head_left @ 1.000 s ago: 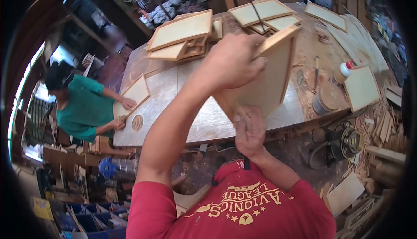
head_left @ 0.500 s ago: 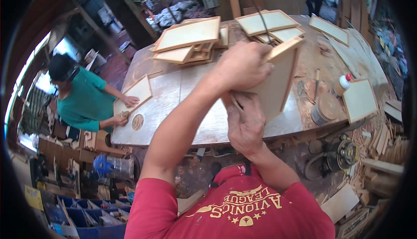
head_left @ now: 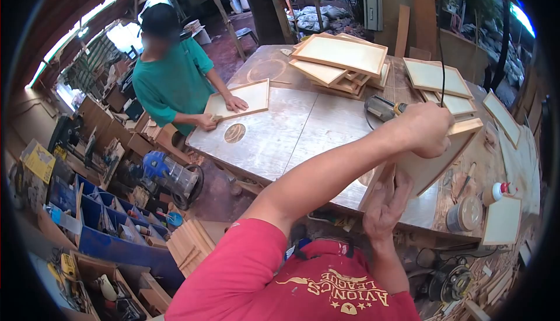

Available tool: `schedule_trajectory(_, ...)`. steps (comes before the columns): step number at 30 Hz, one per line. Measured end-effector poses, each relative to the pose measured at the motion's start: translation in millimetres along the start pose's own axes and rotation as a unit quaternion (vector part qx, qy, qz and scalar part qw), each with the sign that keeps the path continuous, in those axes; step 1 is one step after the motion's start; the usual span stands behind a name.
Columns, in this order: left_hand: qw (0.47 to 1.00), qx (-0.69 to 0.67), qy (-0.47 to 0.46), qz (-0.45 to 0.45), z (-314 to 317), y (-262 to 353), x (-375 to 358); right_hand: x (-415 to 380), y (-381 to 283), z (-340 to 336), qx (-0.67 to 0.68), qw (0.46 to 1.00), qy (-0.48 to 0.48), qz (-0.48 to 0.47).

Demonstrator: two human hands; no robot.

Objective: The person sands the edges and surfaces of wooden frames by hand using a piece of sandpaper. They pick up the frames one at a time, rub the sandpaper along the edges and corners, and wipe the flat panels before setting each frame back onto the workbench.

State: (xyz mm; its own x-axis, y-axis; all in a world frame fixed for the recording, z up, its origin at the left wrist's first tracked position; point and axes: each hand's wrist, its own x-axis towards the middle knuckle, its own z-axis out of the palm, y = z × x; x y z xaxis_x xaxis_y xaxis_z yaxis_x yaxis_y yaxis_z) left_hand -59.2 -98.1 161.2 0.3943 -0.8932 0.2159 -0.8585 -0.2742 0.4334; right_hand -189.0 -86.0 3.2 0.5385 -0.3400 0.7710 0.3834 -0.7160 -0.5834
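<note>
My left hand [head_left: 429, 129] is closed around the top edge of a pale framed wooden panel [head_left: 434, 160], which I hold tilted on edge above the near right side of the large plywood desk [head_left: 291, 128]. My right hand [head_left: 386, 204] lies open, fingers spread, flat against the panel's lower corner. Just beside my left hand a grey power tool [head_left: 382, 108] lies on the desk. Further back sits a stack of similar framed panels [head_left: 338, 61]. At the desk's far left a person in a green shirt [head_left: 172, 82] presses both hands on another framed panel [head_left: 239, 99]. A white glue bottle [head_left: 499, 191] lies on the desk to my right.
</note>
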Motion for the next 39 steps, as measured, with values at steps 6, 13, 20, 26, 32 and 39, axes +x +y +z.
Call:
schedule_trajectory(6, 1.000, 0.006, 0.008, 0.021, 4.4, -1.2, 1.1, -2.2, 3.5, 2.9, 0.075, 0.996, 0.020, 0.042)
schedule_trajectory(13, 1.000, 0.004, -0.006, -0.004, 1.2, 5.5, -1.7, -30.5, 22.8, 7.2, 0.008, 1.000, 0.009, 0.008)
schedule_trajectory(20, 1.000, -0.012, -0.013, -0.014, 0.3, 10.6, -6.0, -66.7, 44.6, 20.6, 0.069, 0.995, 0.026, 0.065)
schedule_trajectory(26, 1.000, -0.010, -0.002, -0.019, 3.3, 8.2, -4.8, -0.8, 4.6, -3.2, 0.033, 0.998, 0.030, 0.033)
schedule_trajectory(32, 0.999, 0.042, 0.014, 0.009, 11.3, -8.6, 7.4, -144.7, 117.3, 44.6, -0.019, 0.999, 0.013, 0.033)
schedule_trajectory(39, 1.000, 0.001, -0.002, -0.011, -8.4, -1.0, -2.9, -161.0, 110.1, 42.1, -0.005, 0.991, 0.033, 0.129)
